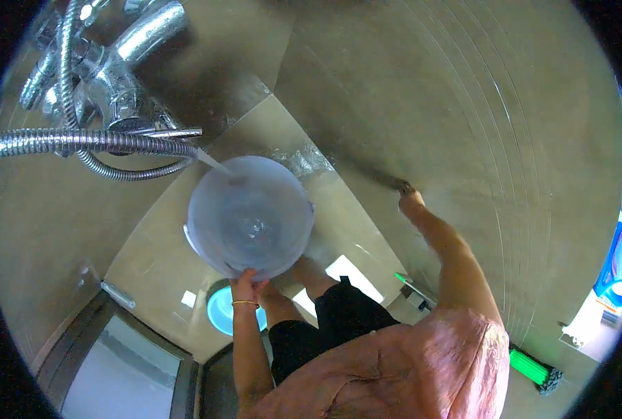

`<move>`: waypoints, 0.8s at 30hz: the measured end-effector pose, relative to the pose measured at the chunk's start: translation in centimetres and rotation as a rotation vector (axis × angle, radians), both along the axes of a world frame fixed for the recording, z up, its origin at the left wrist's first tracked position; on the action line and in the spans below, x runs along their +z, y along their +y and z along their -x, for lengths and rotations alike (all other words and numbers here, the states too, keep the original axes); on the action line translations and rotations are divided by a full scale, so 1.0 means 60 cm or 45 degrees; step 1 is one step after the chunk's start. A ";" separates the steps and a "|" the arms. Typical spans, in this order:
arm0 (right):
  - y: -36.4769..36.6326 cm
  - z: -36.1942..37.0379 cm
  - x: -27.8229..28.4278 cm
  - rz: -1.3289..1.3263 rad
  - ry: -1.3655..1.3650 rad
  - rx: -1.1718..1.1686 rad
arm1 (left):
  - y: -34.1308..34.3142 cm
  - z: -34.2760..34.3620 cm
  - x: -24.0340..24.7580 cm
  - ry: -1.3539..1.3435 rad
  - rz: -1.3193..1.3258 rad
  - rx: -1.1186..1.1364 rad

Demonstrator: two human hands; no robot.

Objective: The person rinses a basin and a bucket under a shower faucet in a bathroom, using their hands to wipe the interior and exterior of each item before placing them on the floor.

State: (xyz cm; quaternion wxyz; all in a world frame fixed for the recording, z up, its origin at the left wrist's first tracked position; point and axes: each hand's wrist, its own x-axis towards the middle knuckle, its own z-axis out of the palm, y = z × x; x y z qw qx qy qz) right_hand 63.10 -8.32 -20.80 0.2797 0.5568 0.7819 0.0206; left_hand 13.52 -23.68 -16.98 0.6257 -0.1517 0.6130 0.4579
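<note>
A whitish bucket (pixel 206 209) with water in it is in front of me, below the chrome tap fittings. A thin stream of water (pixel 215 163) runs into it from the upper left. My left hand (pixel 247 285), with a thin yellowish band at the wrist, grips the bucket's near rim. Out to the right, my right hand (pixel 412 201) is at the brown wall with its fingers closed. Something small and dark shows at its fingertips; I cannot tell whether it is a held thing or shadow.
Chrome pipes (pixel 119 87) and a ribbed metal hose (pixel 91 141) jut from the left wall. A light blue basin (pixel 221 311) is on the floor by my legs. At right are a green-handled brush (pixel 529 366) and a blue-and-white package (pixel 612 279). A framed door (pixel 119 373) stands lower left.
</note>
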 end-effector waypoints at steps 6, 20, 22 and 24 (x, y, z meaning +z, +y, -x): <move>0.004 0.206 -0.056 0.403 0.110 -0.022 | -0.015 0.066 -0.012 0.259 0.082 -0.023; 0.333 0.398 -0.043 -0.288 -0.415 0.721 | -0.171 0.156 -0.161 0.006 0.270 0.270; 0.203 0.233 -0.149 -0.074 -0.785 1.019 | -0.115 0.096 -0.120 0.072 0.384 0.291; 0.080 0.120 -0.150 0.161 -0.660 1.069 | -0.104 0.087 -0.081 0.083 0.332 0.058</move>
